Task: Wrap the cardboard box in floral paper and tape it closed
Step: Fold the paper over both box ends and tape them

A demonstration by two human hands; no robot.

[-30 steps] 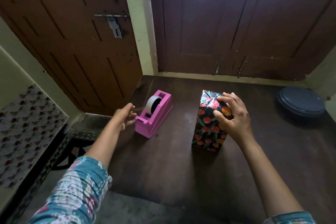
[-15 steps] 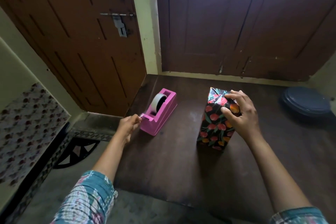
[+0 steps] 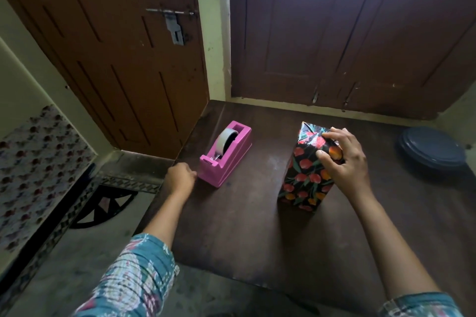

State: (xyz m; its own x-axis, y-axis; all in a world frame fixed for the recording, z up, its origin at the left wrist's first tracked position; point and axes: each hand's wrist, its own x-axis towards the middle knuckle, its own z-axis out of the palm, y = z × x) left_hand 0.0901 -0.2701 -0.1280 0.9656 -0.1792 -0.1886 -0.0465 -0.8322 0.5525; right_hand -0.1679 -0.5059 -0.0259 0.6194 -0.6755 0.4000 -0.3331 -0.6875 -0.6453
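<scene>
The right hand (image 3: 345, 159) grips the top of the box (image 3: 306, 175), thumb on the side facing the person and the other fingers curled over the folded upper end, pinning the paper there. The left hand (image 3: 180, 177) is a loose fist with its knuckles just beside the low front end of the tape dispenser (image 3: 224, 154). Its fingertips are turned away, so I cannot tell whether it pinches a strip of tape or holds nothing. The box, fully covered in dark paper with red and orange flowers, stands on its small end on the bench (image 3: 244, 239), to the right of the dispenser and clearly apart from it. Its long axis runs upright and the folded, creased end points up. The pink dispenser lies with its cutter end toward the person and the grey tape roll (image 3: 226, 140) sitting in its slot. A dark round lid (image 3: 432, 148) rests far to the right of the dispenser, beyond the box. A second ago the left hand was out to the left of the dispenser, then at its cutter, and now it sits lower by the dispenser's front foot. The box and the right hand's grip have not changed.
</scene>
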